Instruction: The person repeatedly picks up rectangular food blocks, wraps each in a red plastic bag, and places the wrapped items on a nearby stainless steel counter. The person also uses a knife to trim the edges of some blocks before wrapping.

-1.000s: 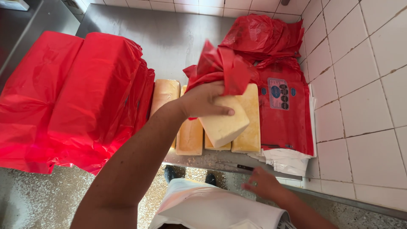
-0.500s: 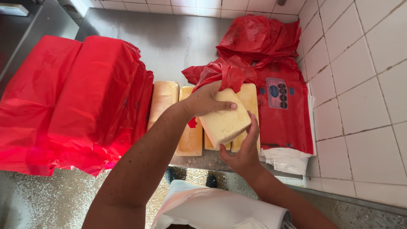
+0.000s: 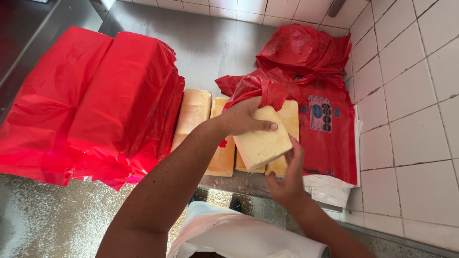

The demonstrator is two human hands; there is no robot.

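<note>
both hands now grip one pale yellow rectangular cheese block [image 3: 262, 142]: left hand [image 3: 244, 118] clamped on top, right hand [image 3: 286, 177] newly risen to cup beneath, above the steel counter [image 3: 210, 48].

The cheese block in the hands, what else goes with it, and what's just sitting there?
In use: cheese block, left hand, right hand, red bag around the block.

Lying about: other cheese blocks, big red-wrapped bundles, flat red bags, tiled wall.
</note>
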